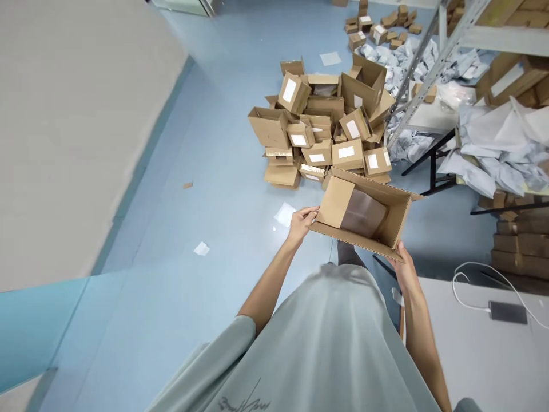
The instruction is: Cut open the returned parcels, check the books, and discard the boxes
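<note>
Script (244, 404) on the shirt (343, 337) unreadable; white box labels (346, 151) likewise

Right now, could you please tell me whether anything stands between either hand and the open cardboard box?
Nothing visible does: the left hand pinches the open cardboard box at its left end, and the right hand holds its near right corner. The piled boxes lie beyond it, not between.

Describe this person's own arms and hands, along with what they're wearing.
The left hand and right hand are ungloved, and the forearms are bare, with no watch or bracelet visible. The pale grey-green shirt has a short, loose left sleeve. Dark, script-like lettering marks its front.
</note>
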`<state>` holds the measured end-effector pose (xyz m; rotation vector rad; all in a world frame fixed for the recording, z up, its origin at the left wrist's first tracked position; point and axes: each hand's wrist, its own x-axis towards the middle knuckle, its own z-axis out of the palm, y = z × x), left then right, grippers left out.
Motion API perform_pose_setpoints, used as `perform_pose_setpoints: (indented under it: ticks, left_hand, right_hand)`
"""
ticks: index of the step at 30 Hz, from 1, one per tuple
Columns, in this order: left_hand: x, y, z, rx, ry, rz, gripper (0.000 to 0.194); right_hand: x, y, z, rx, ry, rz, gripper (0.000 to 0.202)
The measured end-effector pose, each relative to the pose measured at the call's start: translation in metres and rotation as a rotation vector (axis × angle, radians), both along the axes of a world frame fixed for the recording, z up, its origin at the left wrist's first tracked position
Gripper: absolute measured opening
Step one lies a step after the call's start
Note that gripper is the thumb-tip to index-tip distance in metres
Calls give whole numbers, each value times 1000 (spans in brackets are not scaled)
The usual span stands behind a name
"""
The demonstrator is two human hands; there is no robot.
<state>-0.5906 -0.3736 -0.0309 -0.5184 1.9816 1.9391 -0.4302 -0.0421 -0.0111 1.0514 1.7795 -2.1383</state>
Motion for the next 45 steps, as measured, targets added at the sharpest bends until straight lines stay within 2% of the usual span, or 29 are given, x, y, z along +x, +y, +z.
perform_pose_setpoints:
  ticks: [5,9,13,18,21,23,26,28,31,34,36,38,41,45]
  left_hand:
    - [-88,-16,16,-78,-26,157,49]
    - [-145,-30,25,-122,-66,254,52]
    - [-180,-54,21,-189,-113,335,49]
    - [-209,-89,5,-184,-176,374,40]
    - [-241,-104,-13,-147,-187,367,36]
    - [-273,-109,-27,-120,-195,340,35]
    - [-340,-109,-46,-71,-192,284,29]
    - [-391,-105,-53,-31,-178,252,24]
    - [-464,-102,-52,26,-136,221,24]
    - [-513,-108,-39,105,-24,273,27]
    - [-525,-115,-28,163,44,302,28]
    - [-518,-118,-19,196,53,268,28]
    - [-484,-107,-12,220,-4,126,34]
    - [-419,-65,-8,205,-76,-142,50]
  right_hand:
    - [-129,-1,-12,-76,-13,156,82]
    - [-219,-4,-27,-168,-43,272,82]
    - [-285,-27,-37,-225,-74,321,77]
    - [-343,-64,-48,-239,-145,329,70]
    - [-373,-77,-59,-219,-156,279,64]
    - [-393,-81,-66,-188,-150,228,61]
    - [-434,-84,-73,-142,-110,122,58]
    - [-468,-85,-75,-130,-87,19,54]
    - [-524,-86,-75,-129,-88,-190,50]
    - [-561,-85,-70,-107,-50,-339,61]
    - [-564,-89,-65,-89,-17,-336,64]
    - [-551,-98,-57,-86,-8,-303,59]
    - [-510,-119,-43,-99,-12,-282,46]
    - [-438,-142,-23,-126,29,-286,42]
